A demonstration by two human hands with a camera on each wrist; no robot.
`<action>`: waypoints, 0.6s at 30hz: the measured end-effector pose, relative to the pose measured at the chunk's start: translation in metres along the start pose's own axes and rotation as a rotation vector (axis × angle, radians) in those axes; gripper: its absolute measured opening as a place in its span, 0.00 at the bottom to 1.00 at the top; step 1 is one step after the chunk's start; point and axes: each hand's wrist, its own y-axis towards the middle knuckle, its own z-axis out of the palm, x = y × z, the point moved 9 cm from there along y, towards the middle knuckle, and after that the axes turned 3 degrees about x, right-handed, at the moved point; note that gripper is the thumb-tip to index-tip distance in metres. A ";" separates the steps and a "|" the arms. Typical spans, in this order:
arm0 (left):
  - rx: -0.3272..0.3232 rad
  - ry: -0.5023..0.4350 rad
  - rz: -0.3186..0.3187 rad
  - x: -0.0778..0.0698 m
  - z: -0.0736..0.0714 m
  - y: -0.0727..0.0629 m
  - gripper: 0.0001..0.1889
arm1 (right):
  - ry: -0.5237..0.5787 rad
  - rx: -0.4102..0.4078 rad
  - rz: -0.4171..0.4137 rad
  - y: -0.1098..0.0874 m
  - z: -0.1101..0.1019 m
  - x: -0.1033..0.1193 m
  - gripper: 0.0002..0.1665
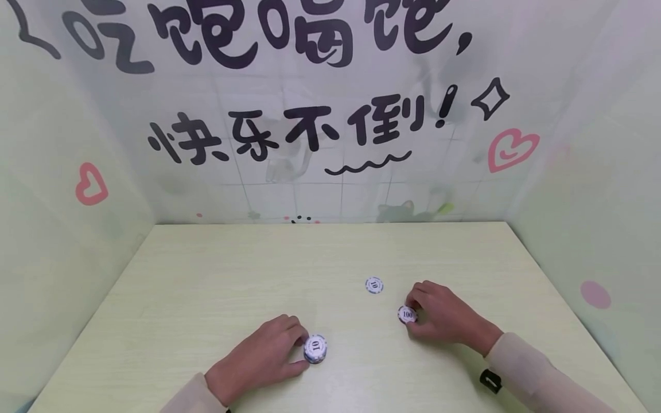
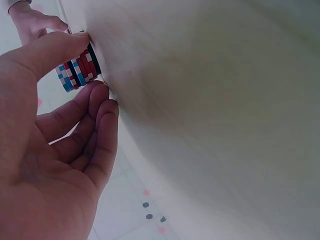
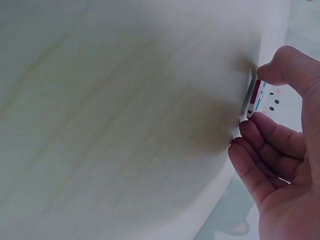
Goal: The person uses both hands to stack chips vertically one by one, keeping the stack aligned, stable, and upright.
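Observation:
In the head view a short stack of poker chips (image 1: 315, 348), the top one marked 10, stands on the table. Thumb and fingers of my left hand (image 1: 265, 357) hold it from its left side. Red, blue, white and dark edges of the stack (image 2: 80, 69) show in the left wrist view. To the right, my right hand (image 1: 448, 319) pinches a poker chip marked 100 (image 1: 407, 315) low at the tabletop. Its red and white edge (image 3: 255, 96) appears between thumb and fingertips in the right wrist view. A loose chip marked 10 (image 1: 374, 285) lies flat just beyond.
The pale wooden table (image 1: 232, 264) ends at a back wall sheet (image 1: 320, 201) printed with large dark characters. Side sheets (image 1: 583, 229) close it in on the left and right. A black tag (image 1: 490, 381) hangs by the right sleeve.

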 end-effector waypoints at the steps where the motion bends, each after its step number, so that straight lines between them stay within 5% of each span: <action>1: 0.000 -0.001 0.000 0.000 0.000 0.000 0.15 | 0.003 -0.002 0.000 0.001 0.000 0.000 0.12; 18: -0.002 -0.017 0.001 0.001 0.000 -0.001 0.14 | 0.010 0.001 -0.034 0.014 0.005 0.016 0.13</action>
